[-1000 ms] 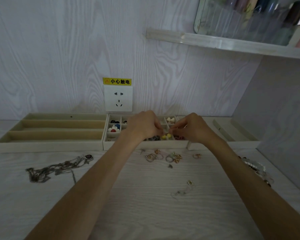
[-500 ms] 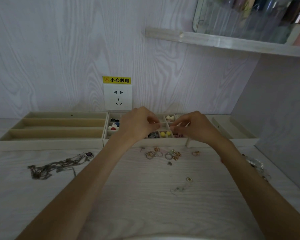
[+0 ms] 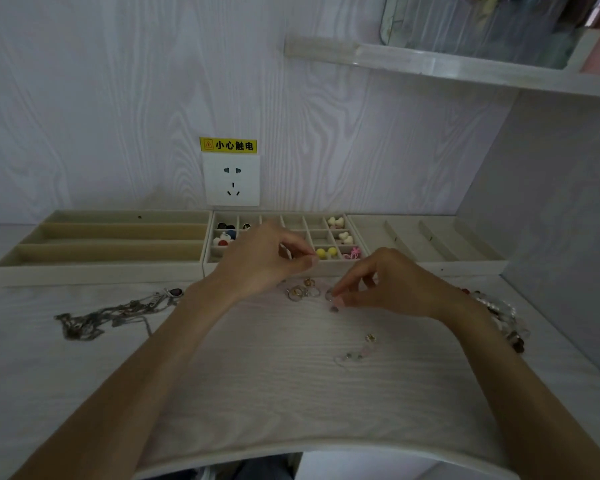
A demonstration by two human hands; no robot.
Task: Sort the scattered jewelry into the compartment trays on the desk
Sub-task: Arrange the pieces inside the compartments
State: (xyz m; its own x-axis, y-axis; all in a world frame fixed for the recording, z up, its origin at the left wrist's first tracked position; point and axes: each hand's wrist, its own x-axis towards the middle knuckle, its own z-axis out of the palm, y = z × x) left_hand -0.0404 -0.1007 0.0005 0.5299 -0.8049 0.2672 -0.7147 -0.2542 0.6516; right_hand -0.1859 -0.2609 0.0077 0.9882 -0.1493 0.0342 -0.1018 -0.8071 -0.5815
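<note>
My left hand (image 3: 264, 261) hovers over the front edge of the middle grid tray (image 3: 321, 233); thumb and forefinger are curled together and I see nothing between them. My right hand (image 3: 392, 285) is low on the desk just in front of that tray, its thumb and forefinger pinching a small ring (image 3: 329, 293). A cluster of rings (image 3: 300, 291) lies beside it to the left. The grid tray holds yellow beads (image 3: 326, 252), white heart studs (image 3: 336, 222) and dark and red pieces (image 3: 225, 233).
A long-slot tray (image 3: 111, 244) stands at the left and a ridged tray (image 3: 430, 244) at the right. Tangled necklaces (image 3: 111, 315) lie front left, a bead bracelet (image 3: 503, 320) at the right by the side wall, a small earring (image 3: 370, 337) and a thin chain (image 3: 352, 356) mid-desk.
Both hands drew back from over the grid tray. The right hand dropped to the desk onto the rings; the left pulled to the tray's front edge.
</note>
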